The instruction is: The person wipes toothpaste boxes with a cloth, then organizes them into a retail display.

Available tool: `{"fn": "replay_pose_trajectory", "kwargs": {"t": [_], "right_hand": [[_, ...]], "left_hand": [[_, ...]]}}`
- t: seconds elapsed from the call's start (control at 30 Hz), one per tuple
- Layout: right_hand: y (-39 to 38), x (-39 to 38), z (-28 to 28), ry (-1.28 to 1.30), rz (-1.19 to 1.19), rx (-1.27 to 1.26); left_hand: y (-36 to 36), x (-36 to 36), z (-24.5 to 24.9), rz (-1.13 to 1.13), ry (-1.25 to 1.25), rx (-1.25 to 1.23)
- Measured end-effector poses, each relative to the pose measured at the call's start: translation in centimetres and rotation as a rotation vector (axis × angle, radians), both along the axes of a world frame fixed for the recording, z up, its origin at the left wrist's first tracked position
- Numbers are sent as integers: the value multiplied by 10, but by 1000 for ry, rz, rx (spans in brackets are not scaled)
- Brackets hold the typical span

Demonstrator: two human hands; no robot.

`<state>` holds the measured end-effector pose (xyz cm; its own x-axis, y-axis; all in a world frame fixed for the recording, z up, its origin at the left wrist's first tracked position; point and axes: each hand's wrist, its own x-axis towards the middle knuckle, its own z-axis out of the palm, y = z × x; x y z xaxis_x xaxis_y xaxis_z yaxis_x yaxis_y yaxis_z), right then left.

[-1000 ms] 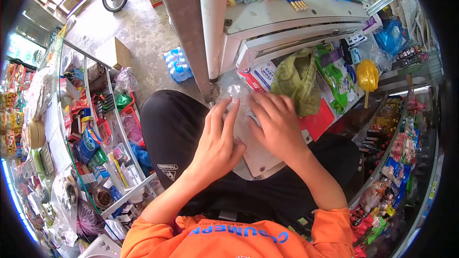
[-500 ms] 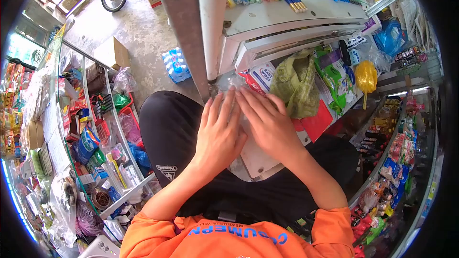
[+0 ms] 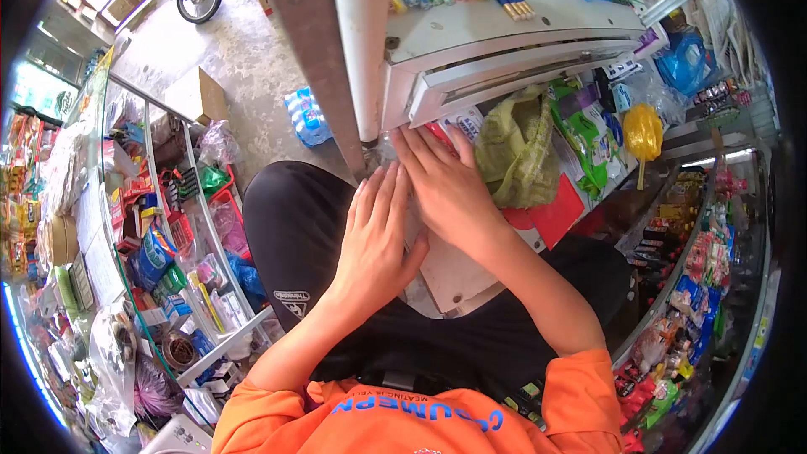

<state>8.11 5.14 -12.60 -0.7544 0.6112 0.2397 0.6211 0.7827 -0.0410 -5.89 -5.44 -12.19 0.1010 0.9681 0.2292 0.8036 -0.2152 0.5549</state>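
Note:
Fingers outstretched, my left hand [image 3: 378, 231] lies flat on a thin, clear plastic sheet or bag [image 3: 383, 154] over a white board [image 3: 454, 273]. Close beside it and a little farther forward, my right hand [image 3: 450, 189] rests palm down, also with straight fingers. What the palms cover is hidden, and the outline of the plastic is hard to make out. A green cloth [image 3: 514, 151] sits just right of my right hand. Behind those fingers, a wipes pack [image 3: 464, 122] is partly hidden.
A metal post [image 3: 357, 50] and a white cabinet drawer [image 3: 521, 71] stand ahead. Red paper [image 3: 561, 210] and a green packet [image 3: 584, 139] lie to the right. Glass cases of goods flank both sides. Bottled water [image 3: 308, 118] and a cardboard box [image 3: 197, 97] are on the floor.
My right hand has slid forward and left, covering more of the wipes pack. My left hand has shifted slightly back, so its fingertips now trail the right hand's.

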Motion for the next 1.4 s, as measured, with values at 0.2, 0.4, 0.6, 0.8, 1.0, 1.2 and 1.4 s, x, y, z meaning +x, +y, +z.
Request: {"fn": "replay_pose_trajectory", "kwargs": {"t": [0.2, 0.4, 0.6, 0.8, 1.0, 1.2, 1.4], "right_hand": [[-7, 3, 9, -24, 27, 21], [-14, 21, 22, -14, 80, -33], [-13, 40, 48, 67, 202, -137], [-12, 66, 64, 108, 280, -112], [-2, 91, 101, 93, 239, -99], [12, 103, 99, 308, 111, -33], [12, 135, 79, 481, -53, 27]], "left_hand": [[-7, -4, 11, 22, -15, 4], [-12, -11, 11, -5, -96, 45], [-12, -12, 51, -266, -401, 254], [-1, 25, 118, -719, -447, 625], [3, 92, 157, -756, -673, 841], [29, 103, 159, -656, -510, 939], [61, 62, 156, -748, -366, 452]]}}
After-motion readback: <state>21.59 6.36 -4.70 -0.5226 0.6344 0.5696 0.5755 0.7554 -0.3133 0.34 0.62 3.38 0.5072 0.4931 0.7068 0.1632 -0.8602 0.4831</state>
